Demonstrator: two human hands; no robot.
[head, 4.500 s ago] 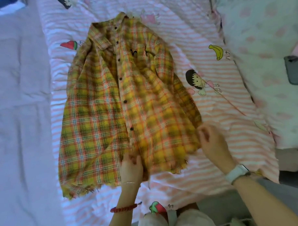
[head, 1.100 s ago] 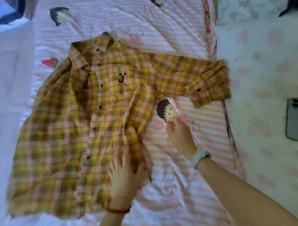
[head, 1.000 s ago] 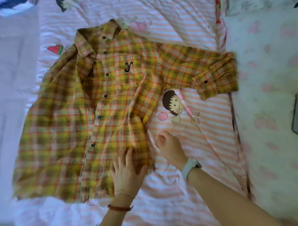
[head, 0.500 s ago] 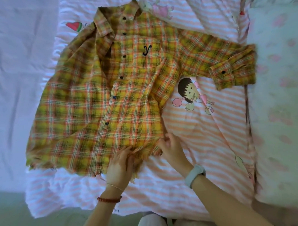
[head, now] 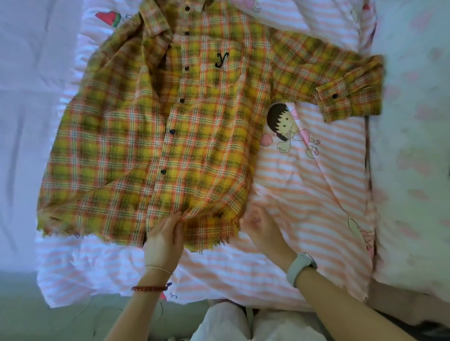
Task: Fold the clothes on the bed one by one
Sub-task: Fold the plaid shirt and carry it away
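From the head view, the plaid shirt (head: 192,135) lies face up on the striped bed (head: 309,198), collar away from the person, long axis running toward them. The left hand (head: 163,242) pinches the frayed hem and the right hand (head: 263,229) rests relaxed, empty, beside its corner. Tugging one-handed could skew or rebunch the smoothed panels

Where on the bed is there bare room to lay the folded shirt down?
Bare striped sheet lies between the shirt, its sleeve and the pillow; the right hand is at its near corner. A narrow strip runs below the hem. The left is crowded.
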